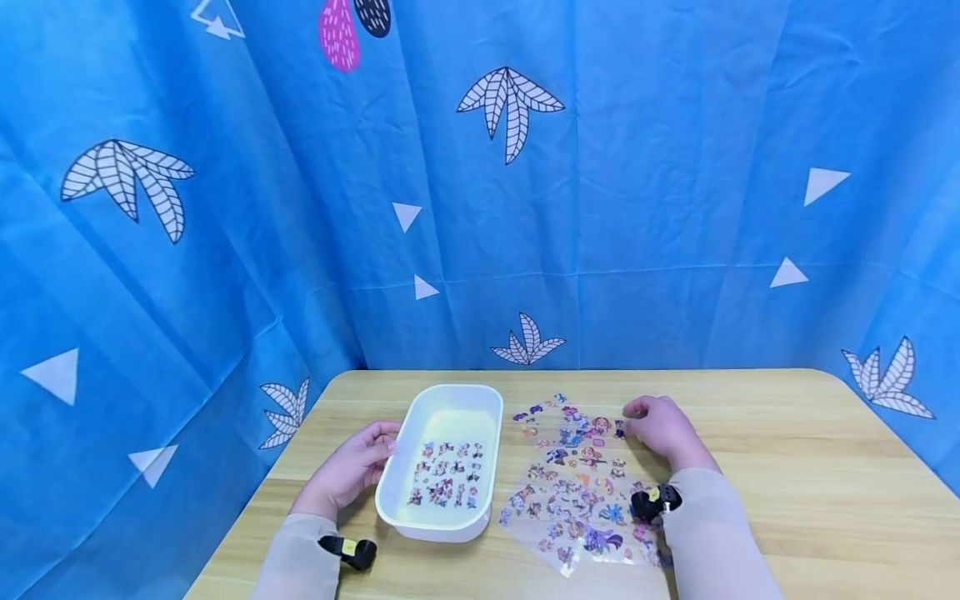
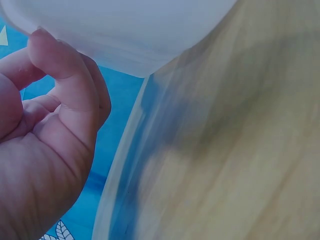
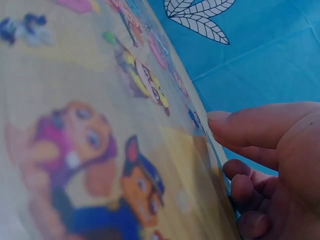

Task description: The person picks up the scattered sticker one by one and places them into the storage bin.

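My left hand (image 1: 350,464) grips the left side of a white plastic tub (image 1: 479,517), fingers at its wall and rim. Inside the tub lies a clear sticker sheet (image 1: 442,490) with rows of small cartoon figures. In the left wrist view, the tub's pale underside (image 2: 145,35) is tilted above the wood. To the right, clear sticker sheets (image 1: 577,500) overlap one another. My right hand (image 1: 665,427) is at the far right edge of this spread, fingers bent. In the right wrist view, a fingertip meets the edge of a printed sheet (image 3: 95,187); I cannot tell whether it is pinched.
The light wooden table (image 1: 810,483) extends to the right of the sheets. A blue curtain (image 1: 637,208) with leaf and triangle prints hangs behind the table and along its sides. Dark wrist cameras sit on both pale sleeves (image 1: 712,525).
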Available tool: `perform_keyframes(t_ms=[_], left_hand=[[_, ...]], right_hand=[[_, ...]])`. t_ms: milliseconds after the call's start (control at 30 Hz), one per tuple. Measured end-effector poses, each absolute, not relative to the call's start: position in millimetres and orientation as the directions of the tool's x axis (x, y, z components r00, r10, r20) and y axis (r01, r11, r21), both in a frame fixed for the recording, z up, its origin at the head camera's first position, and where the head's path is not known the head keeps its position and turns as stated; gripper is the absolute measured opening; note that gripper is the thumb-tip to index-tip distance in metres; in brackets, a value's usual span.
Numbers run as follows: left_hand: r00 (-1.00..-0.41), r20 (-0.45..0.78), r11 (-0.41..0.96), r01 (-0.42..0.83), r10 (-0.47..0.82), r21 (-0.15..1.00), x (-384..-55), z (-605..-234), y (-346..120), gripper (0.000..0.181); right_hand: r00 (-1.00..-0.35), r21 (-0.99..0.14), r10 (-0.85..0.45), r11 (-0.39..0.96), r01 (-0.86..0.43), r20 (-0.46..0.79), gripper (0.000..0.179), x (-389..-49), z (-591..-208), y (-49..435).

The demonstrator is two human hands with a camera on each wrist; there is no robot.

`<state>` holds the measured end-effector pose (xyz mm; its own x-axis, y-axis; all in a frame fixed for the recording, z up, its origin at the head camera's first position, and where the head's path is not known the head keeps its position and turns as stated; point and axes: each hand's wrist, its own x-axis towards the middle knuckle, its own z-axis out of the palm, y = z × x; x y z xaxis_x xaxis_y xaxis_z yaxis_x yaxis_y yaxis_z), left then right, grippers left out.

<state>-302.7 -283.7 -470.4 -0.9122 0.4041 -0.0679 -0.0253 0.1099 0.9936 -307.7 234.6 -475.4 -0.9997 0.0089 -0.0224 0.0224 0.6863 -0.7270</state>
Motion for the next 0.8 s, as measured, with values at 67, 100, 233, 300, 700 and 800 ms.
perform_keyframes(t_ms=[67,100,233,300,700,800], left_hand=[[-0.913,-0.066,0.106,-0.025,0.403,0.994,-302.7,-470.4,-284.2,0.047],[-0.913,-0.065,0.103,-0.026,0.403,0.994,-302.7,-470.3,-284.3,0.047],[-0.912,-0.066,0.097,-0.029,0.405,0.995,-303.3,-471.1,-284.7,0.047],[-0.911,-0.068,0.094,-0.032,0.407,0.995,-304.0,-471.7,-285.0,0.047],[-0.909,-0.069,0.092,-0.034,0.411,0.995,-305.8,-473.5,-286.3,0.048],[-0.910,-0.072,0.096,-0.035,0.408,0.995,-305.8,-473.7,-286.3,0.047]], right_hand=[[-0.999,-0.721,0.012,0.692,0.030,-0.031,0.037,-308.1,-474.2,233.5],[-0.999,-0.718,0.016,0.696,0.037,-0.036,0.036,-308.6,-474.0,233.1],[-0.998,-0.709,0.033,0.703,0.063,-0.057,0.033,-308.9,-473.7,231.4],[-0.998,-0.706,0.040,0.705,0.069,-0.058,0.030,-309.2,-474.6,231.3],[-0.998,-0.704,0.047,0.707,0.066,-0.046,0.014,-310.2,-475.6,230.6],[-0.998,-0.700,0.047,0.711,0.069,-0.050,0.011,-309.7,-474.9,230.4]])
